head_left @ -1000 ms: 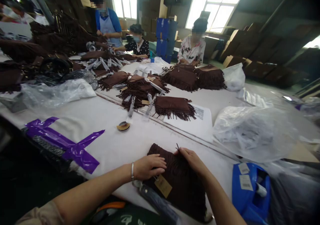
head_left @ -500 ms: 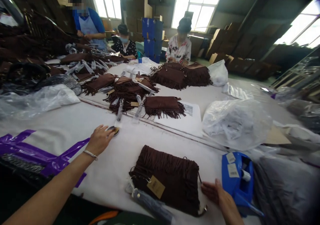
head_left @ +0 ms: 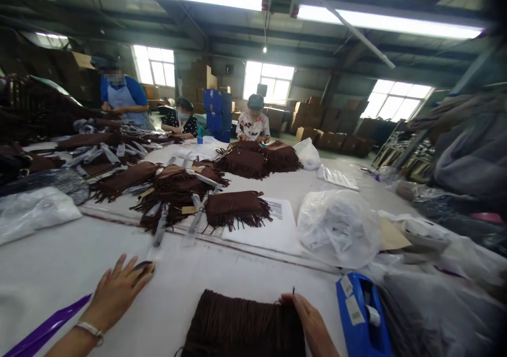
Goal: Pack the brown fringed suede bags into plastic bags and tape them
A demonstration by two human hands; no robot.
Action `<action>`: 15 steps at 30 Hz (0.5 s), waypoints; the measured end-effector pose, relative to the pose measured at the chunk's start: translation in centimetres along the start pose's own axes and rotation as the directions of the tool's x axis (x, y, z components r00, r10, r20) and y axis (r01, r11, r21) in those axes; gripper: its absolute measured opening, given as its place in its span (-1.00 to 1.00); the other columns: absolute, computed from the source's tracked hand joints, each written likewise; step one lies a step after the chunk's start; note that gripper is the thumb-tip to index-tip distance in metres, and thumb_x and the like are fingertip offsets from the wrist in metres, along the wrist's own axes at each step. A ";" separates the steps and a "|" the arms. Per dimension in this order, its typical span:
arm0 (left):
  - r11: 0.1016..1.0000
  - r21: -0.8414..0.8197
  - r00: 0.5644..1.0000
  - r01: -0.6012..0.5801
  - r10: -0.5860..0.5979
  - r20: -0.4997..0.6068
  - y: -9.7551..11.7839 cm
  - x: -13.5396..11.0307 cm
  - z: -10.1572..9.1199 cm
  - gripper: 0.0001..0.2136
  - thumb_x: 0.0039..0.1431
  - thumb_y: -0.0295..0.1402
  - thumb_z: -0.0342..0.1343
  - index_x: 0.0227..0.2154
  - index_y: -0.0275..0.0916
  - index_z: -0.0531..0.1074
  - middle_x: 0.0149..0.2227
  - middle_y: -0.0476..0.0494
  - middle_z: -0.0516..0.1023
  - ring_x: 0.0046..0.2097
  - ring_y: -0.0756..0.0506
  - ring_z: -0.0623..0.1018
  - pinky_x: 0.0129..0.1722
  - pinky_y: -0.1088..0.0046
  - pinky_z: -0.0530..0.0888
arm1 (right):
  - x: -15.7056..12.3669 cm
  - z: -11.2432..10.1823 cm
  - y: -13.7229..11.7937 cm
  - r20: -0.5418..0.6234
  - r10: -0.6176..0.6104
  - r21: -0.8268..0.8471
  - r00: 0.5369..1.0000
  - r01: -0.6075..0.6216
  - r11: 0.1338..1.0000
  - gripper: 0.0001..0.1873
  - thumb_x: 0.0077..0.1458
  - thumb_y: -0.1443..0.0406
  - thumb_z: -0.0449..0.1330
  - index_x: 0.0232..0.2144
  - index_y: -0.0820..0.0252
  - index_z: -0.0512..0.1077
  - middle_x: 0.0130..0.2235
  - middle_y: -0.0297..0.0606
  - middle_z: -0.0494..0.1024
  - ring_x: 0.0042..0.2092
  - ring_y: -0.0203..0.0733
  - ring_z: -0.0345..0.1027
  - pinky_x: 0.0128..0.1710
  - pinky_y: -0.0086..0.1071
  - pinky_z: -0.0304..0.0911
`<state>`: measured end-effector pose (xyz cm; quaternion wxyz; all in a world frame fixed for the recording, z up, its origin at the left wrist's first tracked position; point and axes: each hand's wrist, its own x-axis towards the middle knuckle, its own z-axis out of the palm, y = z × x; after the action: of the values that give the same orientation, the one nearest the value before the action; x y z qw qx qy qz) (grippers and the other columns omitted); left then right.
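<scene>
My left hand (head_left: 114,296), with a bracelet at the wrist, lies palm down with its fingers spread. Its fingers touch a small rounded dark thing with a tan part (head_left: 147,267), whose kind I cannot make out. A dark brown fringed bag (head_left: 245,325) lies in front of me, its lower part cut off by the frame. My right hand (head_left: 307,315) is at the bag's upper right corner, its fingers bent over the edge. A thin dark cord sticks up beside those fingers.
A blue tape dispenser (head_left: 358,317) stands right of the bag. Beyond lie a clear plastic bag (head_left: 338,227), a brown fringed bag (head_left: 237,207) on a white sheet, and heaped bags (head_left: 182,185). Several co-workers sit or stand across the table (head_left: 253,264). Purple plastic (head_left: 59,317) lies left.
The view has tilted up. My left hand now covers more of the small dark thing. My right hand has moved from beside the fringed bag to its upper right corner.
</scene>
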<state>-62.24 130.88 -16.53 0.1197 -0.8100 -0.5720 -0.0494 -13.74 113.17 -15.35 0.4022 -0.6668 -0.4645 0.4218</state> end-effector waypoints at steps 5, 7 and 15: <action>0.980 -0.138 0.970 -0.142 0.109 -0.219 5.8 2.3 -3.4 -0.71 0.20 -0.28 -0.08 -0.12 -0.19 0.46 0.08 -0.22 0.39 0.20 -0.29 0.22 0.13 -0.05 0.10 | -2.9 2.1 2.0 0.315 -0.472 -0.460 0.823 0.568 0.683 -0.49 0.14 0.14 0.07 0.14 -0.01 0.19 0.18 -0.27 0.23 0.24 0.00 -0.04 0.22 0.02 -0.10; 0.938 -0.244 0.957 -0.245 0.193 -0.218 9.7 4.2 -4.5 -0.72 0.24 -0.29 -0.10 -0.08 -0.20 0.42 0.07 -0.20 0.40 0.16 -0.23 0.29 0.15 0.01 0.11 | -3.8 2.5 2.1 0.356 -0.553 -0.458 0.753 0.657 0.600 -0.43 0.14 0.17 0.07 0.19 0.01 0.09 0.19 -0.25 0.20 0.24 0.00 -0.03 0.19 0.00 -0.04; 0.795 -0.331 0.849 -0.509 0.528 -0.036 24.2 14.8 -2.9 -0.75 0.21 -0.45 -0.05 -0.06 -0.30 0.35 -0.16 -0.25 0.46 -0.07 -0.14 0.40 -0.05 0.30 0.36 | -4.4 -1.7 3.3 -0.259 -0.314 -0.093 0.913 0.299 0.950 -0.48 0.18 -0.01 -0.11 0.01 0.09 0.38 0.15 -0.25 0.30 0.21 -0.01 0.06 0.23 -0.07 -0.07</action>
<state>-34.34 136.05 -13.85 -0.0243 -0.9448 -0.3153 -0.0856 -12.20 107.90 -17.02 0.5057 -0.6472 -0.5146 0.2462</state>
